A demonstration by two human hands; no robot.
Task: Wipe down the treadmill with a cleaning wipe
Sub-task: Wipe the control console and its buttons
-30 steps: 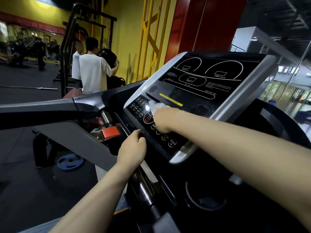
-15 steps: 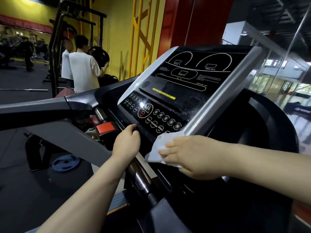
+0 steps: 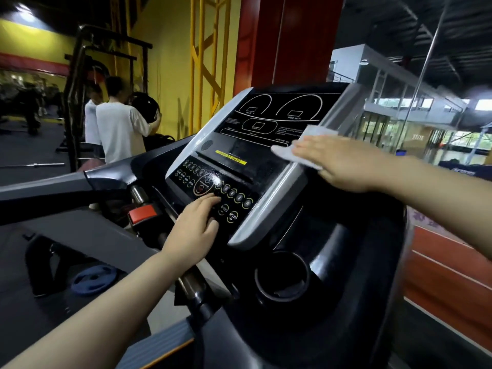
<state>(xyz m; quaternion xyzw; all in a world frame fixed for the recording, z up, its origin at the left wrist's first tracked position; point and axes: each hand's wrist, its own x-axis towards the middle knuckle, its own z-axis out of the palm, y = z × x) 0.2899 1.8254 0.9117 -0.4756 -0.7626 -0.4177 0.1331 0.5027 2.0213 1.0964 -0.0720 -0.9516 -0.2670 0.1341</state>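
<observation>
The treadmill console (image 3: 269, 121) fills the middle of the head view, black with a silver frame and a button panel (image 3: 213, 187) below the display. My right hand (image 3: 343, 161) lies flat with straight fingers on a white cleaning wipe (image 3: 306, 147), pressing it against the console's right silver edge. My left hand (image 3: 197, 225) rests on the lower button panel, fingers spread over the buttons. Wet streaks shine on the panel near the round centre button.
A black cup holder (image 3: 282, 278) sits below the console. The left handrail (image 3: 61, 185) runs off to the left, with a red safety clip (image 3: 142, 213) beneath it. Two people in white shirts (image 3: 119, 134) stand by a weight rack behind. A blue weight plate (image 3: 93, 279) lies on the floor.
My right hand carried the wipe from the console's lower right corner up to its right edge. My left hand left the front bar and moved up onto the button panel.
</observation>
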